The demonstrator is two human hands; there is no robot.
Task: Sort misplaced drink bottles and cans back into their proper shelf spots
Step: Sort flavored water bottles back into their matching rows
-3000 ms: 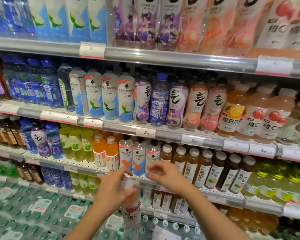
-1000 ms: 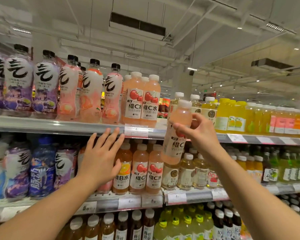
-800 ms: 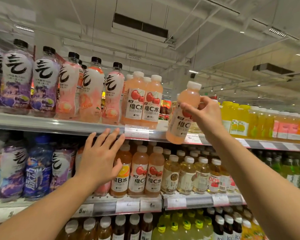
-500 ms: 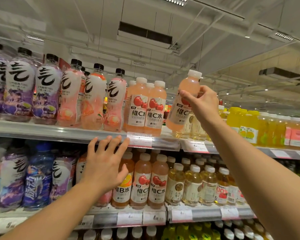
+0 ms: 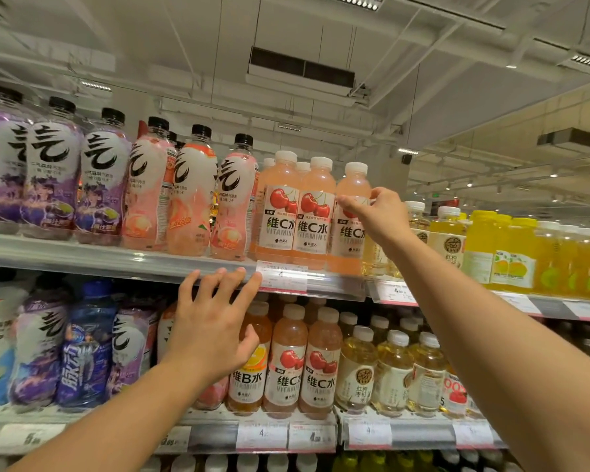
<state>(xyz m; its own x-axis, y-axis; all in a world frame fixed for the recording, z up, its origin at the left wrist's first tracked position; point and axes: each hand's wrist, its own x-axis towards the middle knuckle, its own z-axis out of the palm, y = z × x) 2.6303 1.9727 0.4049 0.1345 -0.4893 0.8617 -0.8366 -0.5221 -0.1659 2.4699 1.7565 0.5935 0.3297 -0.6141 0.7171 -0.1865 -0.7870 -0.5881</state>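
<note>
The pink bottle (image 5: pixel 351 219) stands on the top shelf (image 5: pixel 116 258), just beside two same bottles (image 5: pixel 297 216) marked "维C水 VITAMIN C" with cherries. The right hand (image 5: pixel 378 216) pinches its upper part. The left hand (image 5: pixel 212 328) is spread, fingertips at the shelf edge beside a price tag (image 5: pixel 281 279).

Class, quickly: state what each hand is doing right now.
Left hand: open, fingers spread against the shelf edge.
Right hand: holding the pink vitamin C bottle.
</note>
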